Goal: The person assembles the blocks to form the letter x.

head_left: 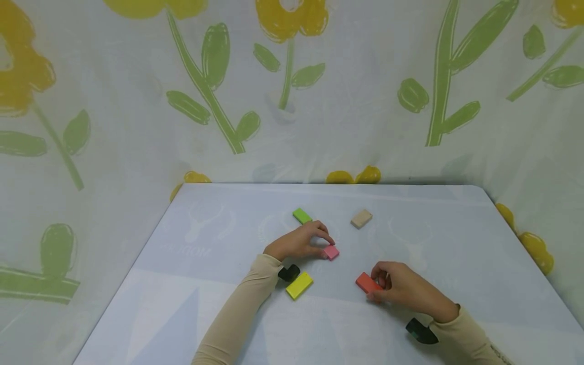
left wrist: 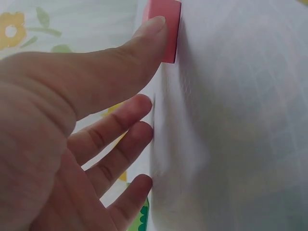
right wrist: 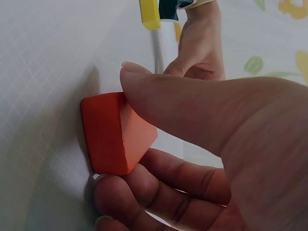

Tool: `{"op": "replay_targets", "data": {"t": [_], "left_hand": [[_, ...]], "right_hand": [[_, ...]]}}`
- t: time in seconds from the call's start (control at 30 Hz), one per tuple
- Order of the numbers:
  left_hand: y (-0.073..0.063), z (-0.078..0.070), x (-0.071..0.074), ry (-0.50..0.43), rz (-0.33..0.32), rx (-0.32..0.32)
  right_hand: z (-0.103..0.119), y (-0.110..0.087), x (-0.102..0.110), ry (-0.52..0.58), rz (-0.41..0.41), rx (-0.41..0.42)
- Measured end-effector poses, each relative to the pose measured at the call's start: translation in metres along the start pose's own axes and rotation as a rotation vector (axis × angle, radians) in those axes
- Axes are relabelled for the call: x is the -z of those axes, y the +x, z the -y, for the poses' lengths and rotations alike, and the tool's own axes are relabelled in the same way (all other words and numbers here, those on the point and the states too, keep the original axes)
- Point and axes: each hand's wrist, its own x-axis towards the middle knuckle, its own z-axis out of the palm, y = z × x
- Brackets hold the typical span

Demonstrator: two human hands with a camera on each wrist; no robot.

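Note:
A small pink block [head_left: 331, 252] lies near the middle of the table, pinched by my left hand [head_left: 298, 242]. In the left wrist view my thumb presses the side of the pink block [left wrist: 172, 33], and the other fingers extend below it; the index finger is hidden. To the right, my right hand [head_left: 406, 288] grips an orange-red block [head_left: 366, 282] with the thumb on one side and curled fingers on the other. The right wrist view has this red block [right wrist: 103, 137] close against the tabletop, with the left hand [right wrist: 202, 48] beyond it.
A yellow block [head_left: 299, 285] lies beside the left wrist. Behind the left hand is a green block [head_left: 301, 215], partly covered by it. Farther back sits a plain wooden block [head_left: 361, 219]. The white table [head_left: 219, 233] ends at a flower-printed curtain [head_left: 347, 101].

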Motion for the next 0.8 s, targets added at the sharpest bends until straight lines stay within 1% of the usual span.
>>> {"op": "replay_targets", "data": {"t": [0.27, 0.57, 0.8], "left_hand": [[-0.0014, -0.0011, -0.0005, -0.001, -0.004, 0.000], [-0.0025, -0.0044, 0.0013, -0.004, -0.007, 0.003], [-0.0019, -0.0029, 0.0008, 0.005, -0.008, 0.006]], "right_hand": [[0.0018, -0.0002, -0.0014, -0.003, 0.011, -0.027], [0.0018, -0.0003, -0.0026, -0.018, 0.004, -0.030], [0.0037, -0.0013, -0.0026, -0.026, -0.005, -0.035]]}}
